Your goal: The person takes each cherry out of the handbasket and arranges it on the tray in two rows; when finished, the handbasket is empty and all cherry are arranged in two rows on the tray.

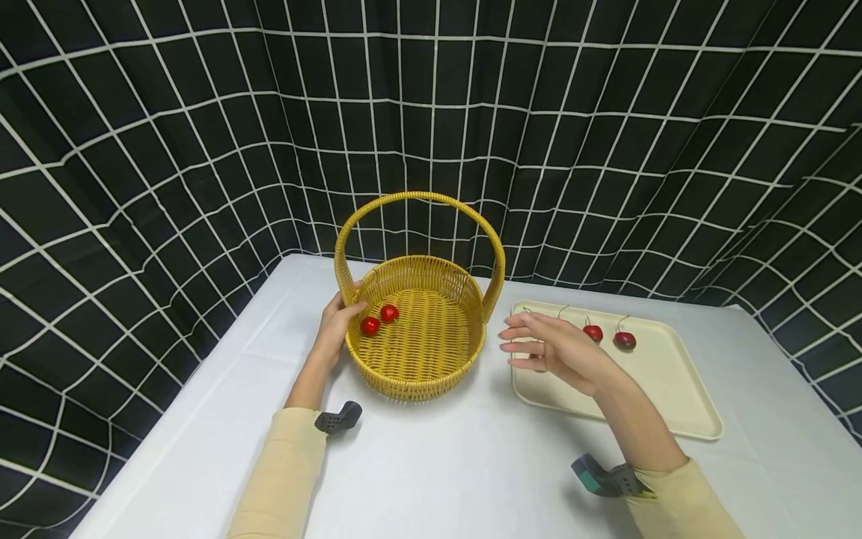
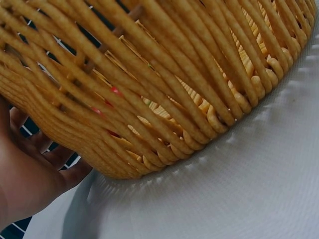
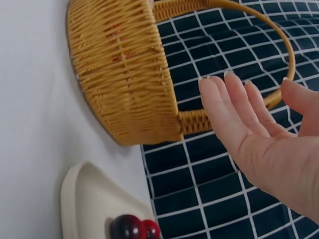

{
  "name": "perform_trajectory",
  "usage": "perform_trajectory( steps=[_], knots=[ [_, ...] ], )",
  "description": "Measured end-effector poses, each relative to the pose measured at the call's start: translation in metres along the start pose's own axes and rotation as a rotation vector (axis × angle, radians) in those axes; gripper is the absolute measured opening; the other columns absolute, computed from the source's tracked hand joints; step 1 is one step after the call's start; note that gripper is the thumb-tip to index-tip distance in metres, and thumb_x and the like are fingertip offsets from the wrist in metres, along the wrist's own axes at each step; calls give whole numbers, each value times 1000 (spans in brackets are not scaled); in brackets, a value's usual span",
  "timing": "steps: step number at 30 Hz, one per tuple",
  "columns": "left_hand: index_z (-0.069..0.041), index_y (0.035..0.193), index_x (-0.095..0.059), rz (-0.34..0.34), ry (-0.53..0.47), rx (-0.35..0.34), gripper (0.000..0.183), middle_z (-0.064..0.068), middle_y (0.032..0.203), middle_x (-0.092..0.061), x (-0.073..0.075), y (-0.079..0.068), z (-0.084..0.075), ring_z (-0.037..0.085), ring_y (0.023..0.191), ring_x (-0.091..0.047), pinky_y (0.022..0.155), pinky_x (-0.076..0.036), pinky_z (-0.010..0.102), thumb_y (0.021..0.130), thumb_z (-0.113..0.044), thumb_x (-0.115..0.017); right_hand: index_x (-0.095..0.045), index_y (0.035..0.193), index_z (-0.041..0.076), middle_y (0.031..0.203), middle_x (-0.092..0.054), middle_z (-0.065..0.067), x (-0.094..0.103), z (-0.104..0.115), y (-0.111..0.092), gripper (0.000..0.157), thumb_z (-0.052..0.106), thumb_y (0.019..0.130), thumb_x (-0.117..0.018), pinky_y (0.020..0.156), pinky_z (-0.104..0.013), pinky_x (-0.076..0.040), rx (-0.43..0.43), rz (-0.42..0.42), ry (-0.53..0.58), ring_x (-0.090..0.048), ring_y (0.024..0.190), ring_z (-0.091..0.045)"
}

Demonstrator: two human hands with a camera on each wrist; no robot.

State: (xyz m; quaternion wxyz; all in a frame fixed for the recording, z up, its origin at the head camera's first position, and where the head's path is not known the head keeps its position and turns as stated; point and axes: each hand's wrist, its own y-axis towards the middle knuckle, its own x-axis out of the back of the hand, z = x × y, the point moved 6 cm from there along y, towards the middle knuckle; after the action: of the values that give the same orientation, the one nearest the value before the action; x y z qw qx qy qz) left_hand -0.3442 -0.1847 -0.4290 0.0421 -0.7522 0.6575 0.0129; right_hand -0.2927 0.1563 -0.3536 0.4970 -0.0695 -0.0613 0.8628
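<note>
A yellow woven basket [image 1: 417, 385] with a tall arched handle stands on the table. My left hand [image 1: 331, 327] grips its left rim, the thumb over the edge and the fingers outside the wall. Two red cherries [image 1: 380, 320] lie inside, near that thumb. My right hand [image 1: 562, 348] is in the air above the left part of a cream tray [image 1: 663, 382], fingers extended and nothing held, as the right wrist view also shows. On the tray, a red cherry [image 1: 593, 333] and a darker cherry [image 1: 625, 340] have stems. More stems show behind the right hand, their fruit hidden.
A white cloth [image 1: 431, 471] covers the table. Black curtains with a white grid [image 1: 431, 135] enclose the back and sides. The basket's handle [image 1: 419, 196] rises well above the rim. The tray has a low raised lip and lies to the basket's right.
</note>
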Motion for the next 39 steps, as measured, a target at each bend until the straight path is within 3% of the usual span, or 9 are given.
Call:
perform_trajectory(
  steps=[6,10,15,21,39],
  knots=[
    [-14,147,-36,20,-8,8,53,7,151,-31,0,-1,1,22,138,-26,112,-20,38,96,-13,-52,-44,129,-7,122,-53,-25,-10,5,8,47,30,100,-49,90,-44,-48,14,2,-25,-57,111,-35],
    [-11,147,-35,23,-11,30,53,9,152,-30,-2,-6,-7,24,138,-26,112,-21,39,96,-10,-50,-39,133,-10,122,-53,-25,-17,7,14,50,27,100,-49,91,-45,-47,26,13,-6,-56,112,-34],
    [-8,147,-34,24,6,35,53,12,152,-30,-6,-18,-21,26,138,-27,111,-22,40,97,-8,-49,-45,128,-8,111,-60,-15,-30,11,22,40,23,101,-47,93,-46,-46,53,50,52,-57,110,-31],
    [-9,147,-34,25,7,34,53,12,152,-30,-6,-19,-21,26,138,-27,111,-21,42,96,-9,-49,-52,119,0,105,-62,-13,-43,14,32,26,18,102,-44,95,-47,-44,91,93,74,-59,106,-30],
    [-8,147,-35,24,15,18,53,13,151,-31,-6,-19,-22,27,138,-26,112,-20,42,96,-7,-49,-40,134,-7,125,-52,-26,-59,7,63,47,27,102,-45,100,-49,-39,40,78,33,-46,122,-43]
  ],
)
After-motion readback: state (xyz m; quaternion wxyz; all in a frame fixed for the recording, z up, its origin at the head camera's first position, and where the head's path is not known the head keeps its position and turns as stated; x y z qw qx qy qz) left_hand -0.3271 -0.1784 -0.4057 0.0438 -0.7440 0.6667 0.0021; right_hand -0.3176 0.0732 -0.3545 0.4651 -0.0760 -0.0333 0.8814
